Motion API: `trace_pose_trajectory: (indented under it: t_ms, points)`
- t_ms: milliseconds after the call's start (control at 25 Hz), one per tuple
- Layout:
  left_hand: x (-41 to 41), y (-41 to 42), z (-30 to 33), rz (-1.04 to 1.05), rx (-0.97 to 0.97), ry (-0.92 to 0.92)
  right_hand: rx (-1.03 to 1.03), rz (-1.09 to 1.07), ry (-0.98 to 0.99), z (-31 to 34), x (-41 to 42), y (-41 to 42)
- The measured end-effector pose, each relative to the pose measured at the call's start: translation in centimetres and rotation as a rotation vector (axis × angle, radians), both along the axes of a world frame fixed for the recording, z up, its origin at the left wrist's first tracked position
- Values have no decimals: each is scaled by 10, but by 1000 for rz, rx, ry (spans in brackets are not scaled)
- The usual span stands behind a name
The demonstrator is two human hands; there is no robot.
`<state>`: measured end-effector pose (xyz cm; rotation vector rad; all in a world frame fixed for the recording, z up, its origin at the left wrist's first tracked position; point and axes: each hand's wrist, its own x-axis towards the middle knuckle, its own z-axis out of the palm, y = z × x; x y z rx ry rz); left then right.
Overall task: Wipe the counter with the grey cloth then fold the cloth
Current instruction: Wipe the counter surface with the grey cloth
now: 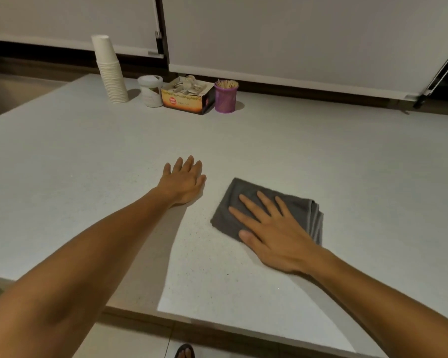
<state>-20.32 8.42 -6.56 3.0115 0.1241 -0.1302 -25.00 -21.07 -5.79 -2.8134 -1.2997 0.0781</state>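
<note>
The grey cloth (233, 200) lies folded into a thick pad on the pale speckled counter (321, 151), right of centre. My right hand (274, 228) presses flat on top of it, fingers spread, covering much of the cloth. My left hand (184, 180) rests palm down on the bare counter just left of the cloth, fingers apart, holding nothing.
At the back of the counter stand a tall stack of white paper cups (109, 71), a white jar (150, 90), an open cardboard box of sachets (188, 98) and a purple holder of toothpicks (226, 96). The counter's near edge (217, 321) runs below my arms.
</note>
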Motion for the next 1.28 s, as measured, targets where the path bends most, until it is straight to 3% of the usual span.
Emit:
trace_pose_trajectory:
  t_ms: [240,680,960,1280]
  points:
    - [-48,47,-5,-20,-22,-51,-21,274,-2,2,-69,-48]
    - [-58,157,-10,260,41,-14,-59,441,-115,-6,-77,22]
    - [-27,214,-15,327,10,-57,59,353,56,-7,-29,144]
    - [-6,234,-27,360,38,-150,53,55,52,-14,122,310]
